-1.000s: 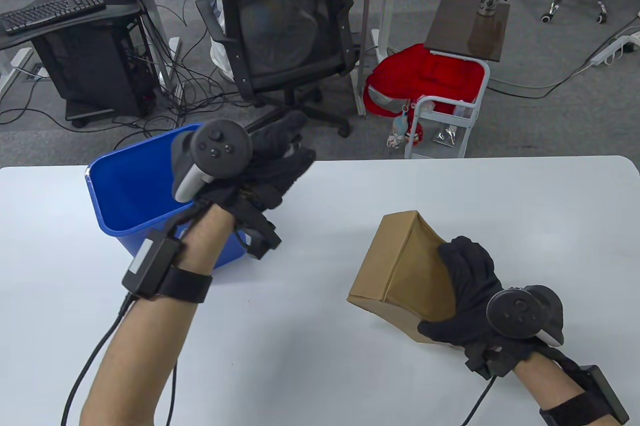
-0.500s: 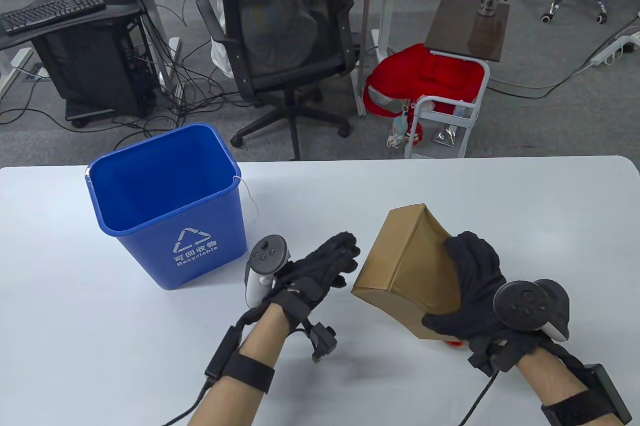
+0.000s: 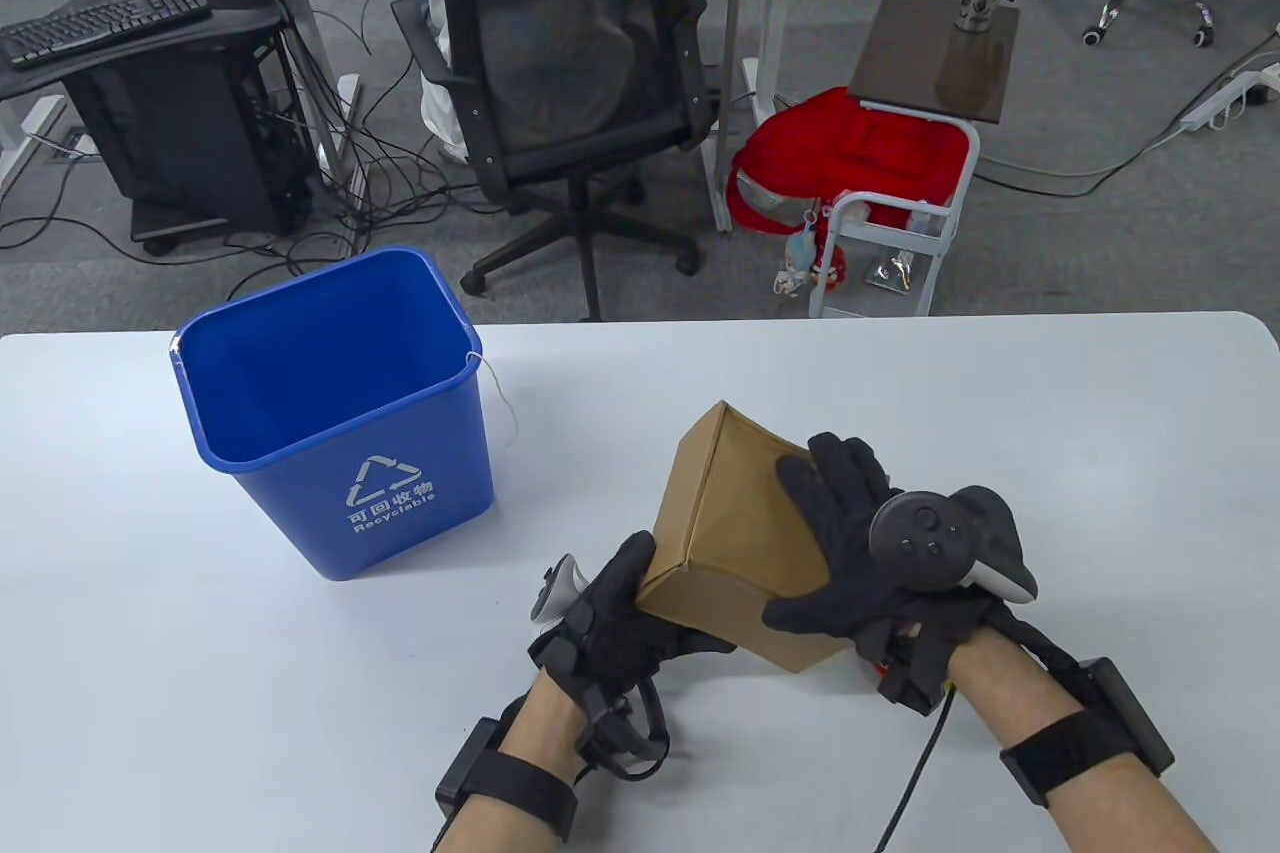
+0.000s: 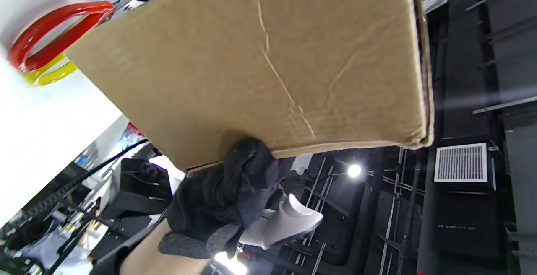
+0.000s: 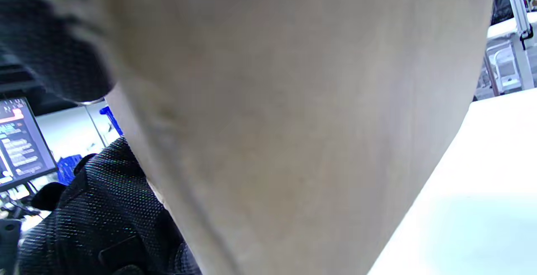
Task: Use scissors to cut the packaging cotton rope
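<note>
A brown cardboard box [image 3: 735, 533] is tilted up off the white table [image 3: 1050, 413], and both hands hold it. My left hand [image 3: 625, 608] grips its near left corner from below. My right hand [image 3: 860, 543] grips its right side, thumb on the near edge. No rope shows on the box. Scissors with red and yellow handles [image 4: 46, 44] lie on the table under the box; a bit of red [image 3: 885, 663] shows under my right wrist. The box's underside [image 4: 272, 57] fills the left wrist view. It also fills the right wrist view [image 5: 293, 99].
A blue recycling bin [image 3: 330, 403] stands on the table to the left. A thin white string [image 3: 497, 398] hangs over its right rim. Beyond the table's far edge stand an office chair [image 3: 570, 63] and a white cart [image 3: 900, 223].
My left hand came down from above the blue bin and took the box's near left corner. My right hand shifted the box to the left and nearer.
</note>
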`<state>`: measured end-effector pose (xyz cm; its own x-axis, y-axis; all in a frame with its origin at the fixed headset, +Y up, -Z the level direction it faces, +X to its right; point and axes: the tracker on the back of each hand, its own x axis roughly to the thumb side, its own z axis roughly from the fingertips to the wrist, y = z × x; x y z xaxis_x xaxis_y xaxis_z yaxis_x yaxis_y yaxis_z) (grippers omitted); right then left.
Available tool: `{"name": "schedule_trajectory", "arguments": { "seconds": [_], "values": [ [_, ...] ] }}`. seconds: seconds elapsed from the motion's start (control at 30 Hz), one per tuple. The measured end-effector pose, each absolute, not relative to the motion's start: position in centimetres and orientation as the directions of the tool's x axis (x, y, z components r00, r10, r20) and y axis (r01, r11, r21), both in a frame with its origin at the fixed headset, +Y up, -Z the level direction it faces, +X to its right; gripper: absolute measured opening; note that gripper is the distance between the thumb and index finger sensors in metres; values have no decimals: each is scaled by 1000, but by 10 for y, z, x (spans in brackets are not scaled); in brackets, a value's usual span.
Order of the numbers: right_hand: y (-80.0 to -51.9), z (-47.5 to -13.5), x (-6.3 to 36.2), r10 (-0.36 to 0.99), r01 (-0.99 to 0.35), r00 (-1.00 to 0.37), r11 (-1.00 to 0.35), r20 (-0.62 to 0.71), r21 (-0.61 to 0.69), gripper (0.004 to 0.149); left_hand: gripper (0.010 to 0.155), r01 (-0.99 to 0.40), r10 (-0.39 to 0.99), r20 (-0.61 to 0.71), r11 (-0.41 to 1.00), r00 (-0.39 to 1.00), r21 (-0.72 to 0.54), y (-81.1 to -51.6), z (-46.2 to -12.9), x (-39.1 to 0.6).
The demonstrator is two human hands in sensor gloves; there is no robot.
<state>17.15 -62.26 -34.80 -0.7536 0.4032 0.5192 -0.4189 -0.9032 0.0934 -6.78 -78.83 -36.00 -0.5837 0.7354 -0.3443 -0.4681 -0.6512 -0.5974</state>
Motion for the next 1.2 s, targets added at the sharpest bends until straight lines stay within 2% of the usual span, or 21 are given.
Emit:
{"name": "schedule_trajectory", "arguments": {
  "seconds": [0.07,0.1,0.2,0.3,0.37,0.4,0.47,0.5,0.53,0.6,0.63,0.7,0.8,0.9,1.0,1.03,1.07,1.1,1.17,1.2],
  "values": [
    [-613,-344,164,320,-381,-770,-925,552,4,110,82,-503,762,-292,-615,-578,-608,-780,-362,-73],
    [-606,-340,156,290,-411,-751,-909,594,-76,100,82,-511,761,-276,-613,-587,-603,-775,-363,-74],
    [-596,-330,140,175,-401,-741,-890,648,-217,89,81,-506,726,-247,-643,-641,-575,-768,-363,-72],
    [-595,-319,123,25,-364,-729,-861,684,-357,70,81,-458,647,-265,-720,-715,-521,-767,-361,-67],
    [-600,-316,113,-90,-289,-744,-850,662,-440,68,81,-456,629,-260,-737,-733,-499,-768,-361,-64],
    [-604,-314,109,-127,-248,-752,-854,646,-456,73,81,-460,626,-251,-740,-738,-491,-768,-360,-63],
    [-618,-316,100,-240,-85,-777,-876,583,-474,104,81,-466,620,-246,-748,-745,-474,-767,-359,-60],
    [-622,-315,98,-285,-24,-793,-869,539,-494,115,81,-468,619,-248,-750,-745,-468,-766,-359,-60],
    [-630,-314,92,-406,124,-794,-836,452,-534,128,81,-496,642,-247,-737,-726,-460,-766,-359,-60],
    [-637,-315,86,-524,250,-773,-770,358,-587,136,80,-544,681,-229,-707,-695,-451,-767,-359,-62],
    [-639,-313,83,-534,274,-781,-758,323,-592,136,80,-559,694,-222,-696,-684,-451,-768,-360,-62],
    [-642,-311,79,-499,249,-800,-782,334,-571,137,80,-571,702,-226,-692,-676,-441,-770,-361,-64],
    [-640,-312,75,-532,256,-777,-756,337,-602,135,80,-560,696,-231,-697,-680,-449,-770,-362,-63],
    [-638,-312,73,-523,300,-797,-777,302,-553,140,80,-570,706,-229,-687,-670,-450,-768,-360,-62],
    [-642,-311,70,-563,334,-779,-745,276,-578,140,80,-587,721,-223,-673,-656,-450,-770,-361,-63],
    [-642,-310,70,-542,261,-772,-746,333,-612,137,80,-587,720,-219,-674,-659,-450,-773,-361,-63],
    [-642,-312,68,-542,265,-768,-754,341,-601,135,80,-575,708,-225,-685,-669,-448,-773,-361,-63],
    [-640,-311,69,-527,267,-772,-776,355,-571,134,80,-563,696,-236,-698,-678,-443,-774,-362,-64],
    [-635,-311,71,-425,164,-783,-846,454,-508,129,79,-568,691,-239,-706,-682,-424,-778,-362,-67],
    [-634,-311,71,-417,148,-763,-856,493,-495,128,79,-559,684,-238,-712,-690,-425,-779,-362,-68]
  ]
}}
